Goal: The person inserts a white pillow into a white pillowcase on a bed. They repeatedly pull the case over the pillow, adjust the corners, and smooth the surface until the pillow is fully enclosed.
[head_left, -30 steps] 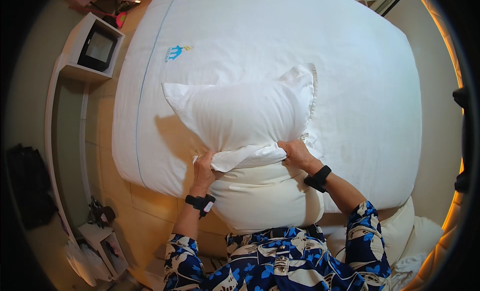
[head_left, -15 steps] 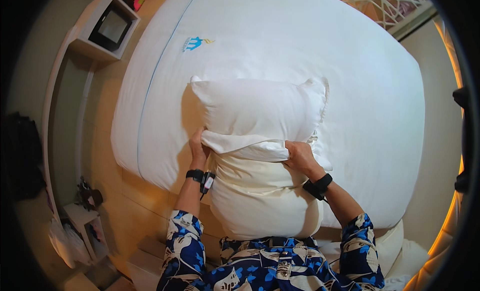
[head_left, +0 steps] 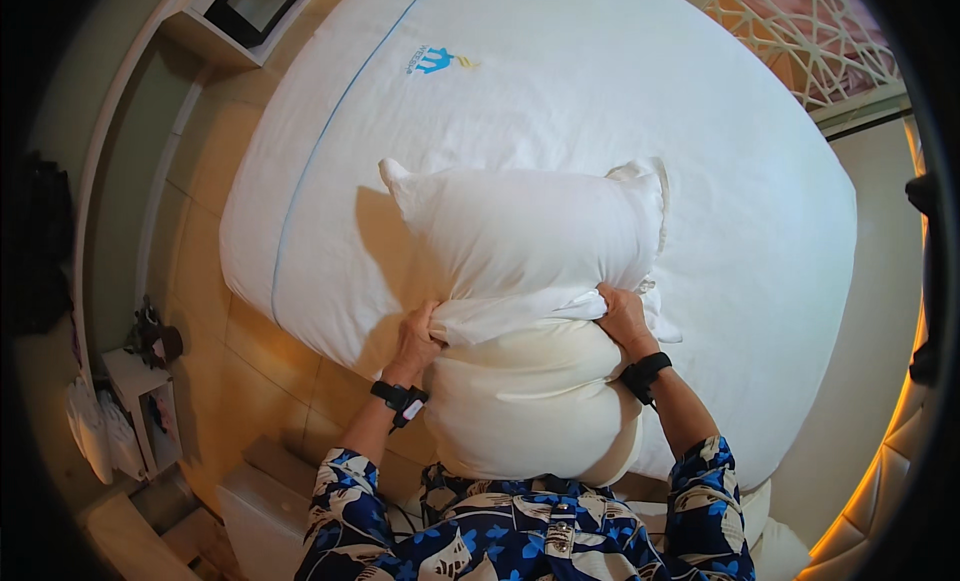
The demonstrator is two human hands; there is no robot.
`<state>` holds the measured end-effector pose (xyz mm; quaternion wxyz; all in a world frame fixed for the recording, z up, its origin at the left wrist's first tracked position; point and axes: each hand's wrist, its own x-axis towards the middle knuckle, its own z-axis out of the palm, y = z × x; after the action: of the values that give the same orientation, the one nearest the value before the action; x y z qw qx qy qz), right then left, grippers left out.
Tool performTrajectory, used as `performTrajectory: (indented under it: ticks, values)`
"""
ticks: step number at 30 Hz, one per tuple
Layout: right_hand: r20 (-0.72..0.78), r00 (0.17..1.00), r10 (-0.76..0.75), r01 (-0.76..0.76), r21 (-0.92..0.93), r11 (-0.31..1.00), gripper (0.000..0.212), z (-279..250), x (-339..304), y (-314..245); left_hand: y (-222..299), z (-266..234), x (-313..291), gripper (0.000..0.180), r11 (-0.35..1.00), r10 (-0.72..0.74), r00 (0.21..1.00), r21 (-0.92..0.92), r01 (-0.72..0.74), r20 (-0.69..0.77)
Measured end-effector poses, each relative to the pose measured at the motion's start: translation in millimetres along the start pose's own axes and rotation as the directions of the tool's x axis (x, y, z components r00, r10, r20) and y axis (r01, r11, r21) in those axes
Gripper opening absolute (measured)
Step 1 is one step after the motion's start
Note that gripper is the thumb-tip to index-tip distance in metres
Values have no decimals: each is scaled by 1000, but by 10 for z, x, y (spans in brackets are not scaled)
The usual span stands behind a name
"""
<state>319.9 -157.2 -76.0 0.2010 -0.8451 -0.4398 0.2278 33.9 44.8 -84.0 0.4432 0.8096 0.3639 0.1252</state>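
Left hand and right hand grip 1 case, partly over 1 pillow; 2 wristbands, 1 bed.

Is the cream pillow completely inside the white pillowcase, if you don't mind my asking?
No, much of the cream pillow bulges uncovered out of the open end of the white pillowcase.

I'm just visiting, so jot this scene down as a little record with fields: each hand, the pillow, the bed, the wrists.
Left hand: grips the left side of the white pillowcase opening
Right hand: grips the opening's right side
Pillow: cream, partly inside the pillowcase, near end bare
Bed: white cover, blue line toward the left
Wrists: black bands, one on each
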Motion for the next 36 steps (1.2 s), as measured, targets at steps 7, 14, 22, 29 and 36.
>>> performTrajectory:
  ticks: [7,14,22,29,36]
  values:
    - [-331,932,-148,181,72,981,26,-359,-70,-271,280,-83,176,33,925,309,922,301,-233,-235]
    - [-57,998,-25,46,405,913,27,-353,-96,-65,337,9,233,26,993,95,995,-69,-94,21]
    - [39,992,-119,110,185,977,19,-323,-176,-20,213,-87,228,27,987,157,981,14,-159,112]
    - [-89,973,-215,220,53,974,29,-518,-112,-143,484,-106,401,31,923,320,934,277,-269,-160]
    - [-137,986,-92,140,393,909,22,-395,-148,-154,158,88,292,26,992,3,995,-128,10,103]
